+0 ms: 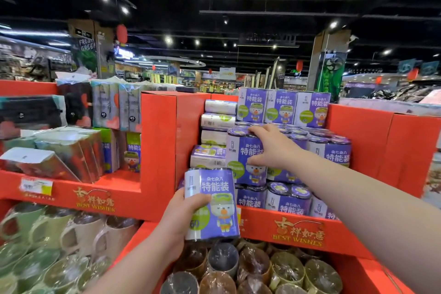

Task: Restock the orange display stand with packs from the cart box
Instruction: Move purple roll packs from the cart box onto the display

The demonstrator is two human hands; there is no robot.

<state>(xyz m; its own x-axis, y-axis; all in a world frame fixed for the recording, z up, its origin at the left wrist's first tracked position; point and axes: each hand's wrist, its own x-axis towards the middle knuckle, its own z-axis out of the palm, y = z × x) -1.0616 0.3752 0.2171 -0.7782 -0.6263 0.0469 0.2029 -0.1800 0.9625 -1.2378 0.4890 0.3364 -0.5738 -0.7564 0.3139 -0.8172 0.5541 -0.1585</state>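
Observation:
My left hand (pixel 183 217) grips a purple pack (pixel 214 203) with a cartoon bear, held upright in front of the orange display stand (pixel 157 141). My right hand (pixel 272 145) reaches into the stand's right bay and grips the top front edge of another purple pack (pixel 238 157), which sits on the stack of like packs (pixel 288 203). More purple packs (pixel 284 107) stand in a row at the back of that bay. White and purple packs (pixel 214 124) lie on their sides against the bay's left wall. The cart box is not in view.
The stand's left bay holds green and foil packs (pixel 71 150) and grey packs (pixel 114 107). Below, wrapped mugs (pixel 59 241) fill the left bin and wrapped round containers (pixel 250 272) fill the bin under my hands. Store aisles lie beyond.

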